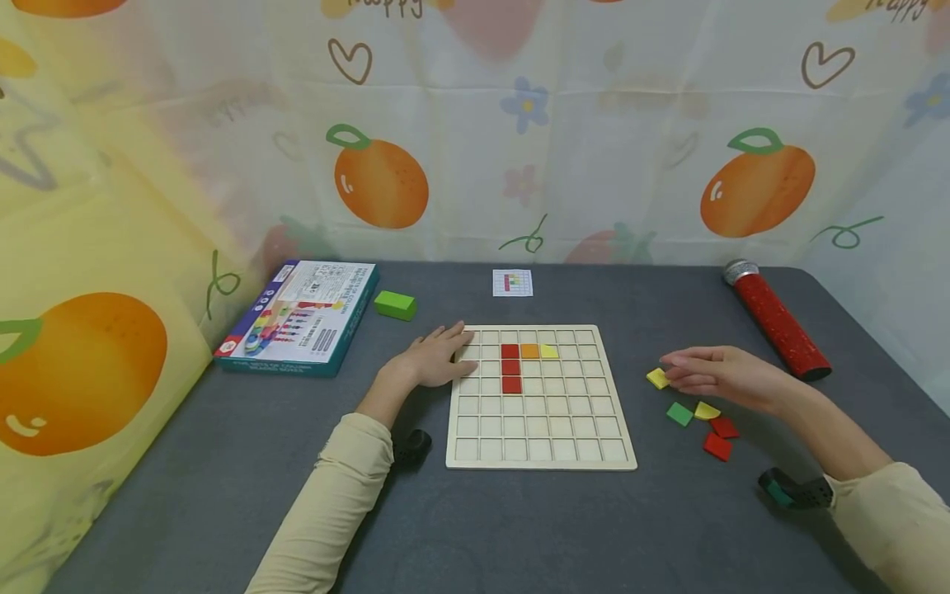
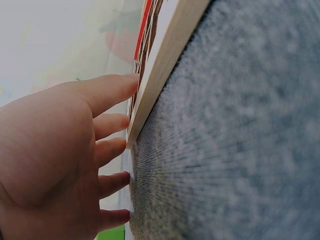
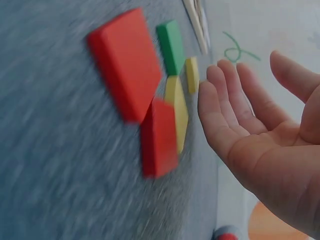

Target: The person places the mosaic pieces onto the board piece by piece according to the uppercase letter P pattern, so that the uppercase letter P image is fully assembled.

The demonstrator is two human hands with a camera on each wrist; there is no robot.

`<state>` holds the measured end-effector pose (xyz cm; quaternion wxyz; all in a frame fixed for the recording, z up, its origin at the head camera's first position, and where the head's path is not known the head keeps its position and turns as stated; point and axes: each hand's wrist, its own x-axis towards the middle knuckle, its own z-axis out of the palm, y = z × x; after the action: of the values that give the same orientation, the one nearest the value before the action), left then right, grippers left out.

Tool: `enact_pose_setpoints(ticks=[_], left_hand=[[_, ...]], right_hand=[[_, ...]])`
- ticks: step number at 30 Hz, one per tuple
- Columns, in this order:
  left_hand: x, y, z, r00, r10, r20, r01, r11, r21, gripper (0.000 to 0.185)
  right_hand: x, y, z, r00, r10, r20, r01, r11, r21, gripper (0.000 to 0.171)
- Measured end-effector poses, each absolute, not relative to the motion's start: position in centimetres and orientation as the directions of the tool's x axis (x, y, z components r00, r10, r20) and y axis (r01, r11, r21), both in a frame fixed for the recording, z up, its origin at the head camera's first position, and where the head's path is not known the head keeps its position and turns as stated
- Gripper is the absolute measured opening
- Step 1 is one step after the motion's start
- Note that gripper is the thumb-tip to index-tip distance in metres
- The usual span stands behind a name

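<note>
Resting flat on the board's [image 1: 540, 397] left edge, our left hand [image 1: 434, 357] has straight fingers, the grip apart. Our right hand [image 1: 716, 375], fingers also apart and holding nothing, hovers over loose tiles on the tabletop [image 1: 223, 487], fingertips at a yellow tile [image 1: 656, 378].

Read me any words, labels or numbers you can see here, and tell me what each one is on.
"Happy": on the backdrop cloth, cut off at the top edge, seen twice, partly legible.
Game box: printed text and pictures, too small and blurred to read.
Small card behind the wooden grid board: a coloured grid pattern, no readable text.
Red tube: no readable label.
Both wrist views: no text.
</note>
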<state>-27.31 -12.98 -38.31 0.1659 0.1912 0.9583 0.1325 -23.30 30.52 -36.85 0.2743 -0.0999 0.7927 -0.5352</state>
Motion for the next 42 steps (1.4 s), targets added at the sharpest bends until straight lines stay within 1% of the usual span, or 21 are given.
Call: enact_pose_setpoints(ticks=[8,18,21,27,37,42], left_hand=[[-27.2,-12.9,-38.3,-0.874,0.408,-0.263,0.323,0.893,0.313,0.066],[-27.1,-12.8,-38.1,-0.875,0.403,-0.267,0.316,0.895,0.316,0.066],[-27.1,-12.8,-38.1,-0.877,0.399,-0.269,0.312,0.897,0.313,0.066],[-27.2,-12.8,-38.2,-0.878,0.393,-0.273,0.308,0.9,0.307,0.067],[-27.2,-12.8,-38.2,-0.878,0.392,-0.274,0.308,0.902,0.303,0.067],[-27.2,-12.7,-38.2,-0.878,0.391,-0.276,0.306,0.902,0.304,0.067]], right_hand=[[-22.4,32.8,-37.4,-0.853,-0.43,-0.296,0.112,0.403,-0.908,0.056],[-21.3,34.9,-37.9,-0.855,-0.438,-0.278,0.108,0.373,-0.921,0.044],[-21.0,35.1,-38.0,-0.864,-0.42,-0.277,0.099,0.398,-0.912,0.045],[-20.5,35.1,-37.9,-0.883,-0.396,-0.251,0.035,0.479,-0.877,0.048],[-19.9,35.1,-37.4,-0.864,-0.428,-0.265,-0.023,0.56,-0.828,0.049],[-19.8,35.0,-37.5,-0.863,-0.447,-0.237,-0.069,0.568,-0.82,0.047]])
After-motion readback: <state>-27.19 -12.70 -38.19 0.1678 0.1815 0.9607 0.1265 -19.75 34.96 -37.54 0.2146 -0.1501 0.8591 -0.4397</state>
